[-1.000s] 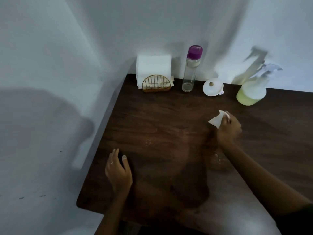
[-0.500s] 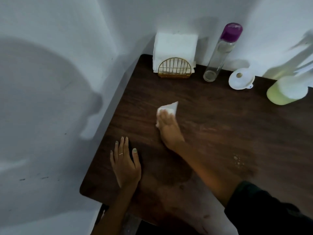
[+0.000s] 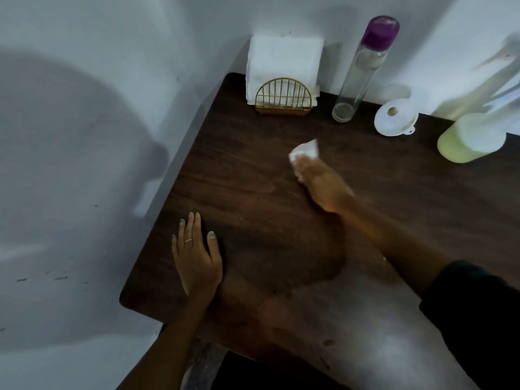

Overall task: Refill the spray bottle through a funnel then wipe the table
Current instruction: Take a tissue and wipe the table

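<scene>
Pressing down on the dark wooden table (image 3: 253, 175), the right hand (image 3: 323, 184) is seen with a crumpled white tissue (image 3: 305, 150) bunched under its fingers; how tightly they curl on it cannot be told through the blur. At 7 o'clock of it the left hand (image 3: 197, 257) is laid flat, fingers straight and close together. The spray bottle (image 3: 472, 139), holding yellow-green liquid, is stood at 2 o'clock of the tissue, the white funnel (image 3: 394, 117) just at its 9 o'clock. A clear bottle with a purple cap (image 3: 357, 77) and a napkin holder (image 3: 282, 98) are lined along the wall at 12 o'clock.
</scene>
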Demonstrator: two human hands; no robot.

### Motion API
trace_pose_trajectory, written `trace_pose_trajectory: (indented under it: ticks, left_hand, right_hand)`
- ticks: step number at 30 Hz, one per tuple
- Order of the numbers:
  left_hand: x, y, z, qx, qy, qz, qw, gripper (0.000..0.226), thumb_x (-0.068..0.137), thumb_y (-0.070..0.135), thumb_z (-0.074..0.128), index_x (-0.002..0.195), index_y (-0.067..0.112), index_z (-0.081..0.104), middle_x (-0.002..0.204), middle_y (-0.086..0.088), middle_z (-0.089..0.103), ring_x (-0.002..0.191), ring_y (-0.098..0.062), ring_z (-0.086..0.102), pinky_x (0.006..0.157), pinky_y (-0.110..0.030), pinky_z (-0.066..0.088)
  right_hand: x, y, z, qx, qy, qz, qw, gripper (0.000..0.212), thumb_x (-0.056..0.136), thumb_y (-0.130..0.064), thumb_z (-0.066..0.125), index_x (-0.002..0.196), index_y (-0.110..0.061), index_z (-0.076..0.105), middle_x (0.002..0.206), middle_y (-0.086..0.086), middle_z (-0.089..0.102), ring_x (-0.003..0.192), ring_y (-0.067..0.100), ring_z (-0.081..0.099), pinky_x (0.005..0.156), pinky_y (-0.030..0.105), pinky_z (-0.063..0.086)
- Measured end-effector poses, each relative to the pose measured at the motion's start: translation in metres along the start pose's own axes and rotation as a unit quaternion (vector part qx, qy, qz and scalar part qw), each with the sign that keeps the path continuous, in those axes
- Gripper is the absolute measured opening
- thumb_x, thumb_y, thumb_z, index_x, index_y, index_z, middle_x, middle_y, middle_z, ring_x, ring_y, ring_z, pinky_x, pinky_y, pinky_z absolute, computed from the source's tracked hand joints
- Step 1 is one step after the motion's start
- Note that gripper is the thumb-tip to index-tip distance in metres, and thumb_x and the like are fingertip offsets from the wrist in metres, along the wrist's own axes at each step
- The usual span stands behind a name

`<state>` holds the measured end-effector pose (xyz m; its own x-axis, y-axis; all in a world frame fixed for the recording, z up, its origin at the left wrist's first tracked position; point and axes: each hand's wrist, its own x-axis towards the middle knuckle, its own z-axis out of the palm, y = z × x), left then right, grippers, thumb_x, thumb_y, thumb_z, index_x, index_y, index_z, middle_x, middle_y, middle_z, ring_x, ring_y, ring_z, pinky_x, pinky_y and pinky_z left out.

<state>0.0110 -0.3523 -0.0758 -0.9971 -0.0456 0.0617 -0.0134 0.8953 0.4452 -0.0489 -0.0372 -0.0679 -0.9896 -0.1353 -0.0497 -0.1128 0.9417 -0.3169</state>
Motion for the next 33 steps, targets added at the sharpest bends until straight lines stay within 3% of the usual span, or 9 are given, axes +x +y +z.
trace_pose_trajectory:
  ticks: [4,7,11,14,17,21,27,30,33]
  left_hand:
    - [0.000,-0.001,0.001,0.010,-0.004,0.002,1.000,0.060,0.096,0.040,0.024,0.146,0.009,0.038,0.153,-0.008,0.038,0.145,-0.023,0.026,0.120,-0.043,0.014]
    - [0.001,-0.001,0.001,0.014,-0.008,0.002,1.000,0.061,0.096,0.040,0.024,0.146,0.009,0.037,0.153,-0.008,0.037,0.146,-0.023,0.025,0.120,-0.044,0.015]
    - [0.000,0.001,-0.001,0.016,-0.009,0.002,1.000,0.061,0.095,0.040,0.023,0.146,0.008,0.037,0.153,-0.008,0.036,0.146,-0.024,0.025,0.120,-0.044,0.014]
    - [0.000,0.003,-0.003,0.014,-0.011,0.000,1.000,0.064,0.093,0.041,0.020,0.146,0.008,0.036,0.154,-0.008,0.035,0.147,-0.023,0.023,0.119,-0.042,0.012]
    - [-0.001,0.003,-0.003,0.019,-0.007,0.005,1.000,0.061,0.094,0.037,0.023,0.146,0.007,0.037,0.153,-0.010,0.036,0.146,-0.025,0.025,0.119,-0.044,0.014]
    - [-0.003,0.002,-0.002,0.012,0.008,0.011,1.000,0.058,0.096,0.036,0.025,0.144,0.005,0.039,0.151,-0.012,0.040,0.144,-0.028,0.029,0.118,-0.047,0.019]
    - [-0.004,0.003,-0.001,0.008,0.025,0.012,1.000,0.057,0.097,0.037,0.027,0.143,0.006,0.042,0.149,-0.012,0.043,0.143,-0.028,0.032,0.117,-0.045,0.020]
    - [-0.003,0.002,-0.001,0.011,0.025,0.010,1.000,0.057,0.097,0.039,0.027,0.143,0.007,0.042,0.149,-0.011,0.043,0.143,-0.027,0.032,0.117,-0.044,0.019]
    - [-0.002,0.002,0.000,0.014,0.023,0.005,1.000,0.057,0.097,0.038,0.028,0.143,0.008,0.042,0.150,-0.010,0.042,0.144,-0.026,0.031,0.118,-0.043,0.018]
  right_hand:
    - [-0.004,0.038,-0.008,-0.014,0.048,0.164,0.985,0.049,0.100,-0.016,0.032,0.145,-0.002,0.021,0.154,0.017,0.019,0.144,0.027,0.011,0.118,0.040,0.011]
    - [-0.003,-0.013,0.006,0.036,0.065,0.202,0.977,0.050,0.098,-0.012,0.034,0.146,-0.002,0.022,0.153,0.017,0.021,0.143,0.028,0.015,0.118,0.040,0.012]
    - [-0.041,-0.111,0.050,0.053,-0.037,-0.050,0.997,0.048,0.100,-0.037,0.025,0.147,-0.027,0.023,0.154,-0.002,0.024,0.142,0.007,0.017,0.117,0.032,0.010]
    - [-0.080,-0.163,0.066,0.051,-0.087,-0.221,0.970,0.052,0.100,-0.026,0.028,0.148,-0.016,0.012,0.156,0.004,0.006,0.143,0.012,-0.002,0.117,0.032,-0.002]
    - [-0.088,-0.138,0.059,0.013,-0.098,-0.281,0.955,0.052,0.101,-0.024,0.030,0.147,-0.013,0.010,0.153,0.004,-0.001,0.141,0.013,-0.008,0.115,0.029,-0.011]
    - [-0.064,-0.060,0.031,-0.015,-0.010,-0.180,0.984,0.046,0.095,-0.019,0.038,0.140,-0.011,0.039,0.149,0.009,0.034,0.139,0.019,0.025,0.116,0.033,0.008]
    - [-0.049,0.075,-0.014,-0.067,0.067,0.125,0.988,0.043,0.095,-0.009,0.036,0.136,0.001,0.041,0.148,0.020,0.033,0.140,0.033,0.024,0.113,0.053,0.016]
    - [-0.042,0.056,-0.004,-0.031,0.113,0.251,0.961,0.047,0.099,-0.014,0.029,0.142,0.003,0.028,0.150,0.022,0.026,0.142,0.033,0.016,0.117,0.045,0.010]
    - [-0.045,-0.015,0.016,0.042,0.109,0.213,0.970,0.047,0.096,-0.012,0.034,0.141,0.002,0.032,0.149,0.022,0.029,0.141,0.032,0.020,0.116,0.038,0.010]
